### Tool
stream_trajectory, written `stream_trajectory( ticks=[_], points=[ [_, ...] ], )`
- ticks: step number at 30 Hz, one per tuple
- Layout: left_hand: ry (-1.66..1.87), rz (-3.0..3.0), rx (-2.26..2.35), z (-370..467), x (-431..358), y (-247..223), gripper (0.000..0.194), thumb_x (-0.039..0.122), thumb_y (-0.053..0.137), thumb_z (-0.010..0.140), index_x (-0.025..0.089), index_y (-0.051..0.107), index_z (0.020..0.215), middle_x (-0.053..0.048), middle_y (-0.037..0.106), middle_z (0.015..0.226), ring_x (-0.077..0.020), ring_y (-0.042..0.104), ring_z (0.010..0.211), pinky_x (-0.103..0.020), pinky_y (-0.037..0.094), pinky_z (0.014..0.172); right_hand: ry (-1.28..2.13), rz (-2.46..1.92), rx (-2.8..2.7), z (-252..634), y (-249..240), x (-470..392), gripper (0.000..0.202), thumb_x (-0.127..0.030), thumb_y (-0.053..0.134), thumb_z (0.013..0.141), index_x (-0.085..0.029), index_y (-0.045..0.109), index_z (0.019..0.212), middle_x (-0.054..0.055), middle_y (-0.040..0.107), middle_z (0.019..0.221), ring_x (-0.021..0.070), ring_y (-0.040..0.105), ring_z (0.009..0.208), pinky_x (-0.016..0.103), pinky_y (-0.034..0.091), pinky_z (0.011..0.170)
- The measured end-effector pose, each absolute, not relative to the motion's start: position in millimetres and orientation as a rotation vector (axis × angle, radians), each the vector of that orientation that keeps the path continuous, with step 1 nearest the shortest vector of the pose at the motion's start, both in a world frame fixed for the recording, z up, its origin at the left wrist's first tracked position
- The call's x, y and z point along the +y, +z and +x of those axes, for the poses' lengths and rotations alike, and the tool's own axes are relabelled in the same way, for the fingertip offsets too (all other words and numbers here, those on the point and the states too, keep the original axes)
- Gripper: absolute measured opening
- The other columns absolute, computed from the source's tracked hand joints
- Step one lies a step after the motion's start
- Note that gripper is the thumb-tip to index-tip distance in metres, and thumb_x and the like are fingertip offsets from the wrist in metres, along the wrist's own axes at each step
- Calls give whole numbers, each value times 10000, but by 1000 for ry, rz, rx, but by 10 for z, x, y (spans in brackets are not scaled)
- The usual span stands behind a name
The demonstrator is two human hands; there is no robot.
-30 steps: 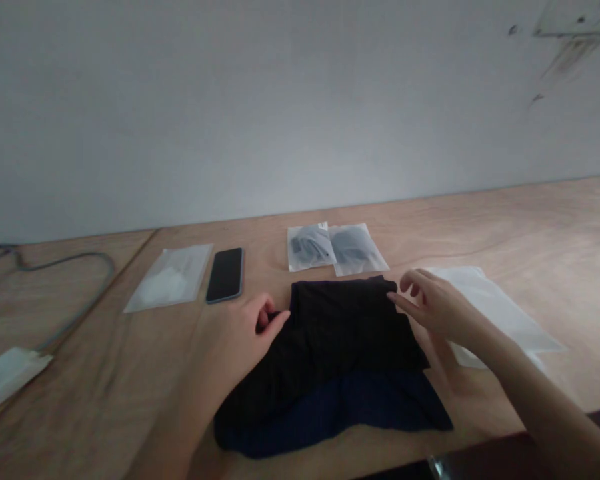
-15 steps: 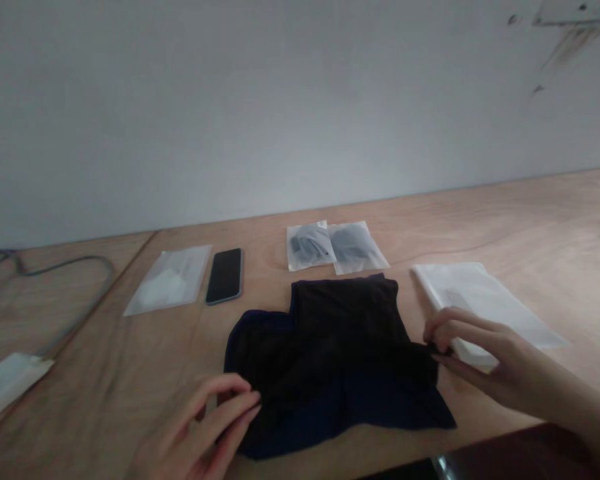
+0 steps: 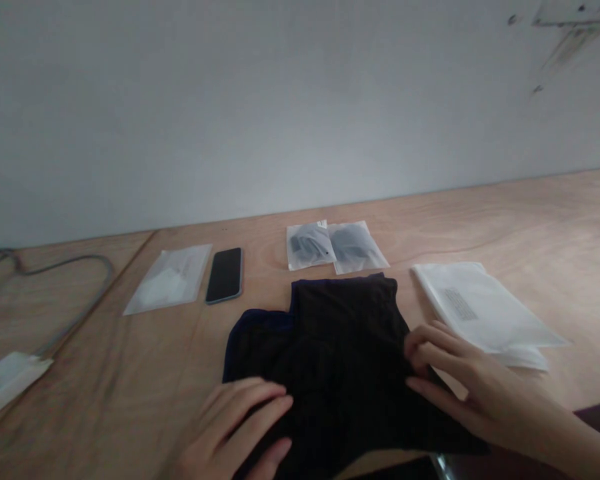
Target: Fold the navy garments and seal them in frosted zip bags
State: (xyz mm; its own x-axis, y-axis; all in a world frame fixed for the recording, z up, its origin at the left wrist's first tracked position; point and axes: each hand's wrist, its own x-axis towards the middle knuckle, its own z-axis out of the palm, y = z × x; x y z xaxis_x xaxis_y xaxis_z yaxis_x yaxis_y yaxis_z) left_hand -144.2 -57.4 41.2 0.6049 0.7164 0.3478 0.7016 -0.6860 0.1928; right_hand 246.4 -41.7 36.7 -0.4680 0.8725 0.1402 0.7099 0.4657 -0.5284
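A black garment (image 3: 350,353) with navy blue edges lies spread on the wooden table before me; its exact kind is unclear. My left hand (image 3: 240,420) rests on its lower left part, fingers stretched out over the cloth and thumb apart from them. At the garment's right side is my right hand (image 3: 455,377), its fingers loosely bent and the thumb separate, touching the dark cloth. No fabric shows pinched in either hand. The near edge of the garment reaches the table's front, partly covered by my left hand.
Right of the garment lies a stack of white plastic bags (image 3: 480,307). Beyond it are two frosted packets (image 3: 310,247) with dark contents. A phone (image 3: 225,275) and a frosted bag (image 3: 173,280) lie left. A grey cable (image 3: 93,300) runs to a white power strip (image 3: 10,383).
The near part of the cloth has come down toward me, covering the blue that showed there. My right hand has let go of its pinch and moved slightly left; my left hand has moved right.
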Motion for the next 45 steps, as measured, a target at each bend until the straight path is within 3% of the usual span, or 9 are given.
stream_trajectory(
  ticks=[4,6,10,15,22,27,33,40,45],
  points=[
    [328,2864,1310,-1189,-309,325,732,591,616,993,341,388,1642,-115,450,1670,-409,463,1499,-615,521,1111,296,-1276,-2395,2155,180,-153,485,-400,571,1048,-305,527,1521,125,421,1666,378,387,1544,626,459,1195],
    [251,2885,1324,-1172,-219,216,935,758,611,912,323,297,1678,-152,321,1729,-472,345,1553,-695,461,1124,226,-1261,-2458,2087,68,-81,625,-433,594,1036,-314,414,1623,127,295,1739,409,256,1602,685,385,1223],
    [215,2895,1330,-1271,-150,12,1104,878,615,804,335,240,1689,-151,233,1760,-491,280,1573,-760,298,1190,197,-1266,-2491,2087,-113,-39,653,-435,593,1037,-303,390,1643,142,286,1742,400,252,1605,693,344,1238],
    [199,2904,1324,-1328,-156,14,1113,886,607,802,335,226,1691,-159,243,1755,-482,297,1569,-775,245,1197,169,-1285,-2498,2101,-156,-57,630,-418,582,1038,-278,415,1630,158,329,1719,396,285,1593,678,342,1245],
    [312,2991,1203,-1108,-210,256,1021,833,593,863,314,273,1682,-148,330,1725,-452,367,1547,-761,297,1203,74,-1275,-2275,1965,134,484,367,-362,553,1044,-242,629,1382,136,623,1428,333,554,1346,598,410,1204],
    [247,2927,1134,-889,-235,190,864,672,700,902,334,392,1636,-128,455,1664,-395,473,1499,-681,468,1153,26,-1345,-2236,1679,120,1274,442,-240,554,1010,-184,581,1448,192,532,1532,375,505,1376,582,427,1158],
    [160,2852,1152,-844,-245,91,898,561,820,853,322,420,1621,-140,411,1686,-398,441,1523,-680,469,1162,49,-1373,-2285,1359,-35,1804,628,-248,652,975,-146,454,1563,225,394,1649,380,462,1448,527,398,1192],
    [179,2788,1180,-852,-255,94,890,529,836,851,340,424,1616,-117,394,1699,-388,414,1540,-674,449,1185,94,-1480,-2264,1279,-153,2015,378,-355,667,1026,-195,624,1366,135,617,1422,272,657,1205,477,577,1000],
    [186,2785,1178,-845,-251,93,867,497,845,850,338,447,1604,-124,401,1695,-397,428,1530,-688,464,1164,121,-1468,-2241,1437,-24,1949,375,-389,679,1020,-195,633,1337,104,651,1348,249,683,1124,467,602,942]
  ],
)
